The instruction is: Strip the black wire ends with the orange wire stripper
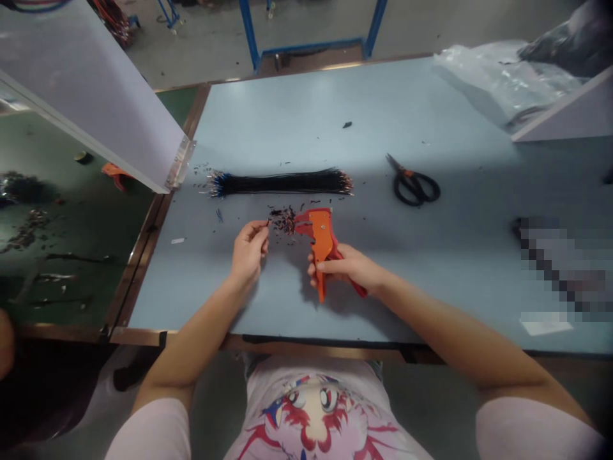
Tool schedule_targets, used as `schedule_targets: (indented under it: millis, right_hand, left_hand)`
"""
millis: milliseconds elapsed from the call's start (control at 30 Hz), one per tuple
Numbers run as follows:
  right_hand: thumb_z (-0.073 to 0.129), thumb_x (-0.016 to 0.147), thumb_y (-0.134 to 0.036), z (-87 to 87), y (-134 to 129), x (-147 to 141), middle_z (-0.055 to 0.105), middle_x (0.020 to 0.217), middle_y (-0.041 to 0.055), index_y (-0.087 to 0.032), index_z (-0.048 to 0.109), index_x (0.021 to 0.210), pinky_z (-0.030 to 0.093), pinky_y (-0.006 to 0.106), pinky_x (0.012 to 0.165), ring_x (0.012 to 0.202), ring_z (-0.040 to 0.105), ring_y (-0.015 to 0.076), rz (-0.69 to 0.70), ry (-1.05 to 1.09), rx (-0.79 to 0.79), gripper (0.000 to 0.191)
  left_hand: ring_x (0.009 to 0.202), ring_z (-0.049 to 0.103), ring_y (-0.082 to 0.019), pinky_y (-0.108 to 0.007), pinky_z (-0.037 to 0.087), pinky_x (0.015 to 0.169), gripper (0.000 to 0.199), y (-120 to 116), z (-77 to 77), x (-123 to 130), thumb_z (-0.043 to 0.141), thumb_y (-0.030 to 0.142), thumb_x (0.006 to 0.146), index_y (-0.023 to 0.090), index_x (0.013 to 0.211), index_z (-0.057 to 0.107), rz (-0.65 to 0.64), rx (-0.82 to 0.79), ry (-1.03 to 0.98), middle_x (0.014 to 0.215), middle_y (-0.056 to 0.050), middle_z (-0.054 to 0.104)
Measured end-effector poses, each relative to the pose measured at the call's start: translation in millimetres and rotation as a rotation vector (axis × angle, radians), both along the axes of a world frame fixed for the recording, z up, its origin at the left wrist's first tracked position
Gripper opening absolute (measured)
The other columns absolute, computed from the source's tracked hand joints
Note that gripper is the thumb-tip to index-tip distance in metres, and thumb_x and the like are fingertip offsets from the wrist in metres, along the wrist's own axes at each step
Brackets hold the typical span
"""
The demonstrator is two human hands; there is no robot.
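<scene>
My right hand [342,265] is wrapped round the handles of an orange and red wire stripper [322,236], whose jaws point left. To the left of the tool, my left hand [251,249] is closed in a pinch, with a small dark tip showing at its fingertips; what it holds is too small to make out. Small dark and copper-coloured scraps [286,222] lie between my left hand and the stripper's jaws. Beyond both hands, a long bundle of black wires [282,183] lies across the table, with blue bits at its left end and copper-coloured tips at its right.
Black-handled scissors [416,187] lie on the blue-grey table [287,128] to the right of the bundle. White panels rise at left [105,96] and right. A clear plastic bag [507,80] sits at the back right. A blurred dark object is at the right.
</scene>
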State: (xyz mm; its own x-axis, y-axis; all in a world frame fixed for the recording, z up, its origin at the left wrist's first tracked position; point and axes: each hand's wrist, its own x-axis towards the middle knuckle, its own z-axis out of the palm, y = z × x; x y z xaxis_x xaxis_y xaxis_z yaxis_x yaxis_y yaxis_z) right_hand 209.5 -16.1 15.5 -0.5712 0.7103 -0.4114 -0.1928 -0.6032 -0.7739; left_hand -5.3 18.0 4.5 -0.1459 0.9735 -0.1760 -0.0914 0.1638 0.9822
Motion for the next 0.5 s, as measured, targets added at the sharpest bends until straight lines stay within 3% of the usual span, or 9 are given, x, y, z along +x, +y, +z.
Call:
schedule_targets:
  millis: [200,500]
  right_hand:
    - [0.072,0.071,-0.021,-8.0,-3,-6,0.065,0.081,0.0054,-0.012,0.055,0.093,0.057,0.033,0.063,0.069,0.068,0.0191,0.025,0.022,-0.034,0.030]
    - [0.070,0.074,-0.023,-12.4,-4,-6,0.065,0.081,0.0060,-0.013,0.055,0.094,0.057,0.034,0.061,0.068,0.067,0.0187,0.009,0.042,-0.003,0.027]
  left_hand:
    - [0.070,0.057,-0.011,-0.024,0.045,0.067,0.012,9,-0.9,-15,0.064,0.024,0.074,0.017,0.082,0.067,-0.002,0.237,0.453,0.077,-0.002,0.065]
    - [0.072,0.056,-0.012,-0.025,0.043,0.068,0.007,-2,2.1,-6,0.060,0.024,0.080,0.019,0.080,0.066,-0.079,0.444,0.687,0.076,-0.001,0.063]
